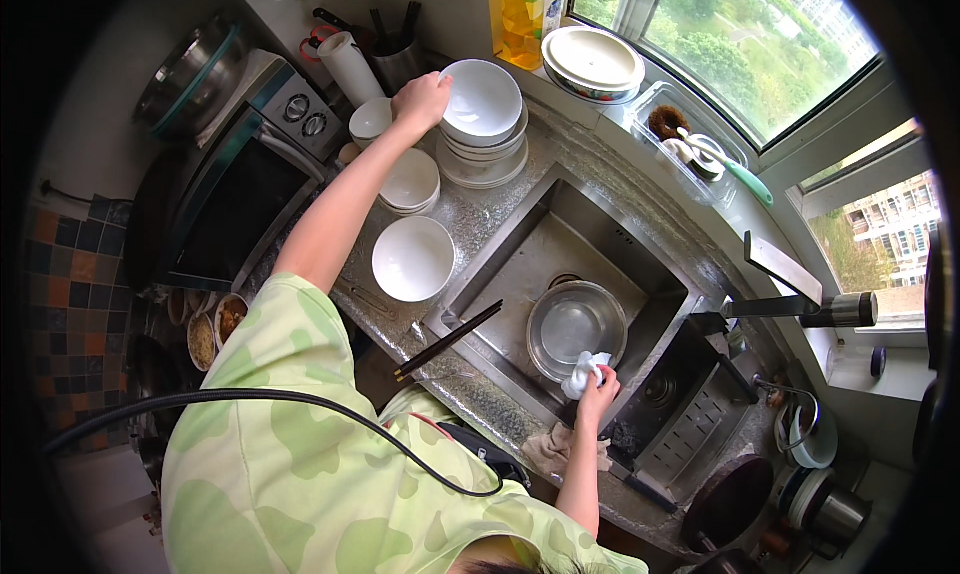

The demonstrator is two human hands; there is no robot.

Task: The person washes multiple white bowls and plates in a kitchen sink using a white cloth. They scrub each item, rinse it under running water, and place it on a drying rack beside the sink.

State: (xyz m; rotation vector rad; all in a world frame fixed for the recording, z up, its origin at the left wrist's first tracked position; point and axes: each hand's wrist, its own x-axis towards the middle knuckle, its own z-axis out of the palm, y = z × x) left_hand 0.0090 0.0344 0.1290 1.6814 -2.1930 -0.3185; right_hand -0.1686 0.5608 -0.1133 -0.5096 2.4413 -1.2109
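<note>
My left hand (pixel 424 99) reaches out to the rim of a white bowl (pixel 481 97), its fingers gripping the near side. That bowl tops a stack of bowls and plates (pixel 484 172). Pinched in my right hand (pixel 600 394) is a crumpled white cloth or paper (pixel 583 375), at the rim of a round metal basin (pixel 577 330) in the steel sink (pixel 510 274). Left of the sink stand a single white bowl (pixel 414 259) and a small stack of bowls (pixel 409 180). Dark chopsticks (pixel 450 340) lie across the sink's near left edge.
A microwave (pixel 247 191) stands at left, with a paper roll (pixel 350 67) behind it. A yellow bottle (pixel 529 18), a lidded dish (pixel 594 63) and a clear tray (pixel 690 150) line the windowsill. A beige rag (pixel 559 450) lies near my right wrist, beside a black drain basket (pixel 660 416).
</note>
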